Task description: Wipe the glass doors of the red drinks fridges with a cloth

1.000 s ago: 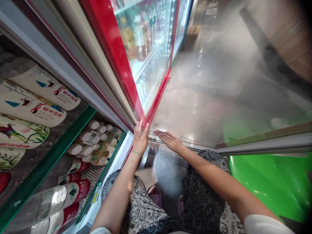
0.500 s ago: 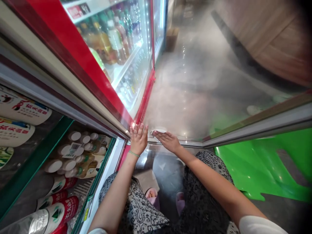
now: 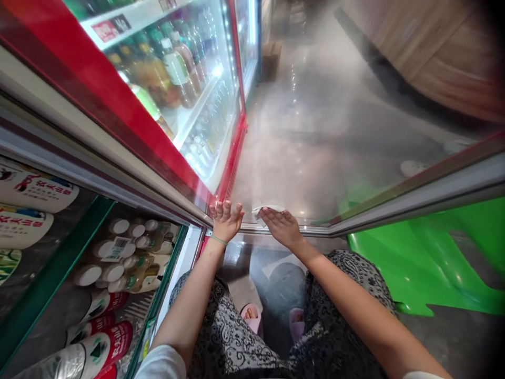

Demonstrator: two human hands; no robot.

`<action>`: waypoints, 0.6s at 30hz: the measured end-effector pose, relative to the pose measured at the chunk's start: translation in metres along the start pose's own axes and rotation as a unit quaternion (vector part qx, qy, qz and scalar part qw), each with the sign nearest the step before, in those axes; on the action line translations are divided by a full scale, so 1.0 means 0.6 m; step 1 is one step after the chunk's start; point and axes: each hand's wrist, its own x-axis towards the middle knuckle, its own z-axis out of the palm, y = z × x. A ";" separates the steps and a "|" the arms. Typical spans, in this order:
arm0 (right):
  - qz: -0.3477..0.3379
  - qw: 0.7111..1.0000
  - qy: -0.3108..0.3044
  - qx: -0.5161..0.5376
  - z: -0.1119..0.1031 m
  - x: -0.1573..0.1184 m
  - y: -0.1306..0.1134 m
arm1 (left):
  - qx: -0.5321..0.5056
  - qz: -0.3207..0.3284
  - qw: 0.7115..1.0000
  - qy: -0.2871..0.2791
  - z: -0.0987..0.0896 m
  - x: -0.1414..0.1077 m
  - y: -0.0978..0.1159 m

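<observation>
A glass door (image 3: 300, 173) with a pale metal frame (image 3: 260, 228) stands in front of me. My left hand (image 3: 228, 222), a thin green band at its wrist, rests with spread fingers on the door's lower left corner and holds nothing. To its right, my right hand (image 3: 282, 226) presses a white cloth (image 3: 270, 208) flat against the bottom of the glass. Its fingers are stretched out over the cloth, which shows past the fingertips.
On the left, a cooler shelf (image 3: 55, 279) holds bottles, some with red labels (image 3: 118, 339). Beyond the glass stands a red-framed drinks fridge (image 3: 232, 158). A bright green plastic stool (image 3: 418, 263) is at the right. My feet in pink slippers (image 3: 252, 316) are below.
My right hand has slid a little to the right along the bottom of the glass with the white cloth. My left hand stays at the corner, its fingers spread wider. The view has shifted slightly.
</observation>
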 end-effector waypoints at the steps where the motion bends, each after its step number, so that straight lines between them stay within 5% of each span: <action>1: 0.016 1.000 0.005 -0.003 -0.001 0.006 0.000 | 0.001 -0.002 1.000 0.001 0.001 0.000 0.000; 9: 0.031 0.997 0.073 -0.018 -0.026 0.009 0.037 | -0.008 -0.023 1.000 -0.010 -0.008 -0.003 0.002; 13: 0.071 0.990 0.109 -0.044 -0.016 0.026 0.022 | -0.033 -0.048 0.998 -0.020 0.001 -0.003 0.010; 18: -0.042 0.999 0.009 0.003 -0.009 0.027 0.043 | -0.043 -0.068 0.997 0.001 0.012 0.000 0.022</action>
